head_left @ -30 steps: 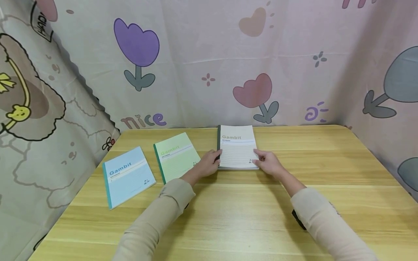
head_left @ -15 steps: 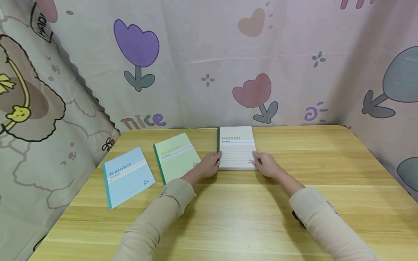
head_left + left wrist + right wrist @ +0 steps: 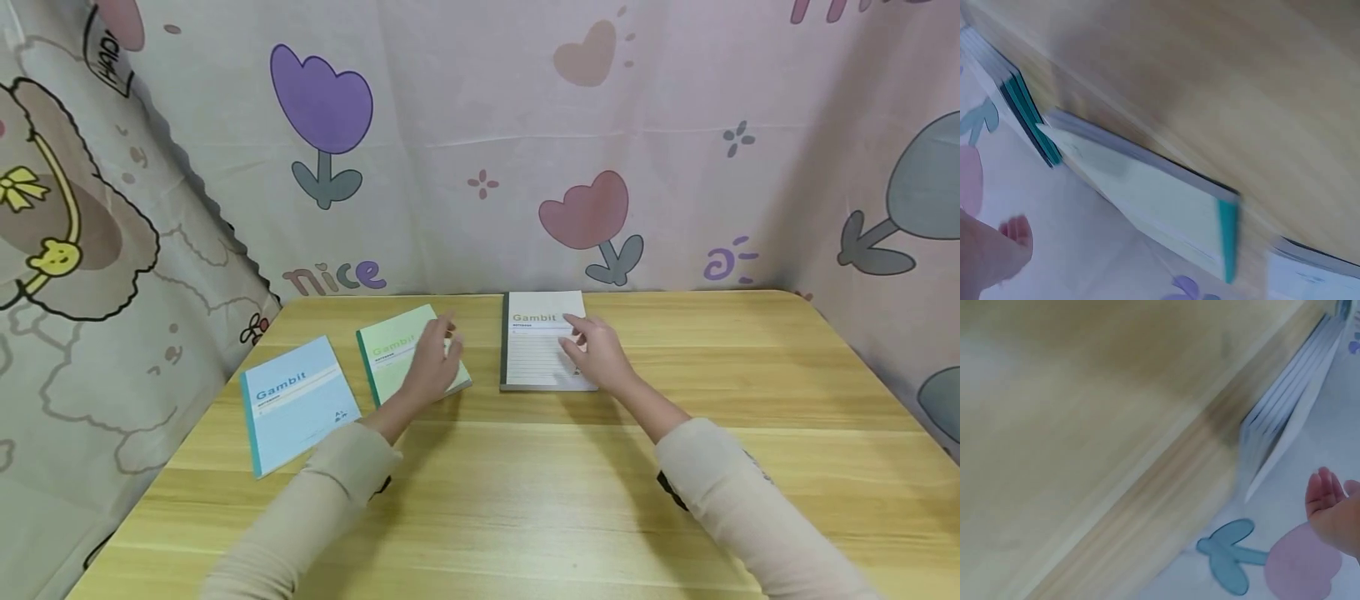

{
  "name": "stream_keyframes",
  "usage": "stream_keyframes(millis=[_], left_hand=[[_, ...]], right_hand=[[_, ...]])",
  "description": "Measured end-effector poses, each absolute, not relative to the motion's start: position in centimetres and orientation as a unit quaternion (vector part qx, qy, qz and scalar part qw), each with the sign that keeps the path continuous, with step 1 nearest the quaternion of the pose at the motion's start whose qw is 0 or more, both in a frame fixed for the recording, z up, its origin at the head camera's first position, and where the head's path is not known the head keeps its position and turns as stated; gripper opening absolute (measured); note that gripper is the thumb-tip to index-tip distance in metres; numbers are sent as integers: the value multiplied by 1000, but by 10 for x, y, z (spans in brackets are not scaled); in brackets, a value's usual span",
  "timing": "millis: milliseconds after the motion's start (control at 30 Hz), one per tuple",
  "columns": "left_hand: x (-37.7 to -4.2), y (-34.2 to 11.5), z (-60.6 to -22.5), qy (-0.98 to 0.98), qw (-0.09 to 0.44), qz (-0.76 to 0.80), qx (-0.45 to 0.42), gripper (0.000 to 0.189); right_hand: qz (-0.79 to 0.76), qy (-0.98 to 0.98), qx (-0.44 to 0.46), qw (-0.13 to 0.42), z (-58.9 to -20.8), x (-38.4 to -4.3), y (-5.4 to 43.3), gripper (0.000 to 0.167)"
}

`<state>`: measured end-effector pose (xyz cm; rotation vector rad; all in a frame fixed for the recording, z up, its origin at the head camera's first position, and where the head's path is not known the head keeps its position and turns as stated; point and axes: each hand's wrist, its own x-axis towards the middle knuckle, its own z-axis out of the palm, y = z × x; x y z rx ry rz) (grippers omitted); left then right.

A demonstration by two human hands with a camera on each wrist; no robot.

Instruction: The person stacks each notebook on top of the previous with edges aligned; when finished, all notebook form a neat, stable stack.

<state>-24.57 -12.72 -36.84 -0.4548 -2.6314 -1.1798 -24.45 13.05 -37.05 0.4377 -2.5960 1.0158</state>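
Observation:
My left hand [image 3: 433, 362] hovers over the right part of the green notebook [image 3: 390, 367], fingers loosely bent and holding nothing. Over the right side of the white notebook [image 3: 534, 354] is my right hand [image 3: 600, 357], its thumb and fingers spread apart. That white notebook tops a stack; the left wrist view shows several dark and teal spines [image 3: 1025, 106] there, and the right wrist view shows its layered page edges [image 3: 1291, 387]. In the left wrist view the green cover [image 3: 1141, 187] lifts a little at one corner.
A blue notebook [image 3: 300, 408] lies tilted at the left of the wooden table [image 3: 525, 500]. Behind the table's far edge hangs a printed cloth [image 3: 450, 217], with more cloth [image 3: 187, 333] along the left side.
Both hands have let go of the white notebook's edges. The left hand has moved left over the green notebook, and the right has lifted slightly over the white one. The stack stays in place.

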Motion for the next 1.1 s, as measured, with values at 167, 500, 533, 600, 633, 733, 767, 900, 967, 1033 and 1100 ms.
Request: stream_keyframes(millis=[167, 500, 533, 600, 633, 733, 767, 900, 967, 1033, 1100], left_hand=[[-240, -157, -368, -883, 160, -424, -120, 50], [-223, -196, -388, -888, 135, -439, -36, 55], [-221, -198, -390, -890, 130, -437, -26, 55], [-219, -200, -394, -891, 123, -437, -11, 57], [-217, -200, -396, -891, 119, -438, -4, 57], [-214, -200, -400, -890, 99, -445, 20, 58], [-212, -199, -402, -889, 94, -448, 27, 59], [-208, -197, -406, -886, 69, -455, 56, 61], [-206, -196, -408, -884, 62, -458, 64, 61], [-205, -196, -409, -884, 56, -459, 72, 61], [-205, -195, -410, -883, 50, -460, 79, 62]], right_hand=[[396, -885, 175, 172, -366, -245, 108, 40], [420, -871, 209, 144, -374, -247, 69, 41], [423, -871, 210, 138, -375, -246, 65, 41], [426, -871, 209, 127, -377, -245, 58, 41], [427, -872, 207, 122, -378, -245, 54, 42], [434, -872, 201, 105, -382, -243, 43, 42], [437, -871, 200, 99, -383, -243, 40, 42], [453, -868, 192, 64, -390, -241, 25, 43], [463, -864, 191, 52, -393, -240, 19, 43], [472, -860, 191, 39, -396, -239, 12, 45], [479, -856, 193, 26, -399, -238, 6, 46]])
